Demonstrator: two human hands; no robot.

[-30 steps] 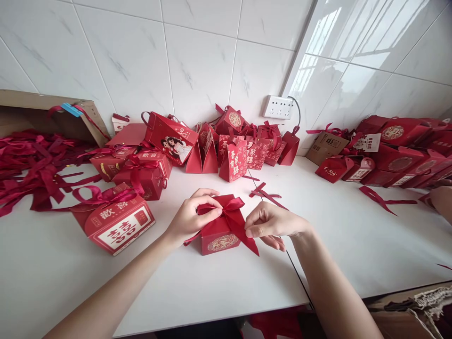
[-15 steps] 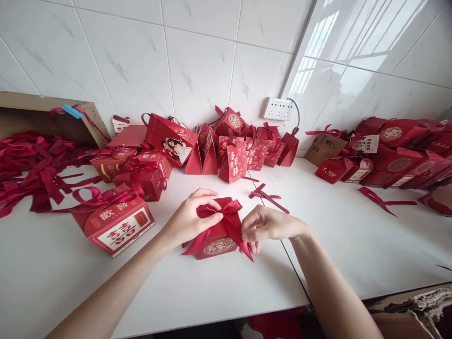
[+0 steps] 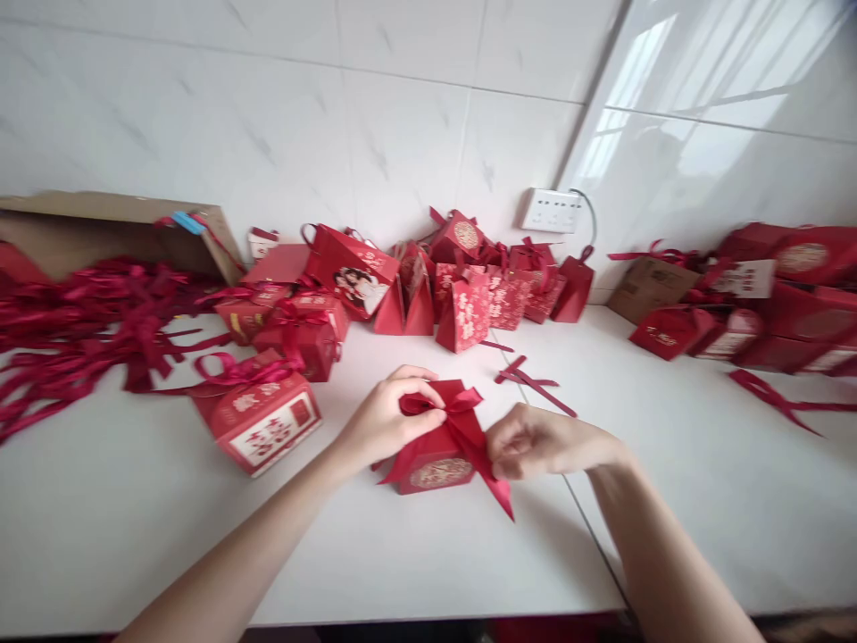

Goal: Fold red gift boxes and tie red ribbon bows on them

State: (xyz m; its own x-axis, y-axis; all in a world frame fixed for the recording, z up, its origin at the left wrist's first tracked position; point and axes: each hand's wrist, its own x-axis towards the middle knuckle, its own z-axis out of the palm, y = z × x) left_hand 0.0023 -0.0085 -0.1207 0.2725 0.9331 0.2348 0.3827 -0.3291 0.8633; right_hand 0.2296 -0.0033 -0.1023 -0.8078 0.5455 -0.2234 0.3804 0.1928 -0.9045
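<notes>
A small red gift box (image 3: 440,475) with a gold round emblem on its front stands upright on the white table. On its top sits a red ribbon bow (image 3: 461,405), its two tails hanging down the sides. My left hand (image 3: 398,413) pinches the bow's left loop between thumb and fingers. Curled at the box's right side, my right hand (image 3: 536,441) has its fingertips closed against the right ribbon tail, whose pointed end hangs below them. Motion blur softens the right fingertips.
Decorated red boxes stand to the left, including a larger one (image 3: 274,429), and along the tiled wall. Loose ribbons (image 3: 127,313) pile before a cardboard box (image 3: 120,223). More boxes (image 3: 803,304) are stacked right. A power strip (image 3: 553,211) hangs behind; ribbon pieces (image 3: 536,384) lie on the table.
The camera has turned, so the whole scene sits further right in the picture. My left hand keeps its pinch on the bow; my right hand stays at the right ribbon tail.
</notes>
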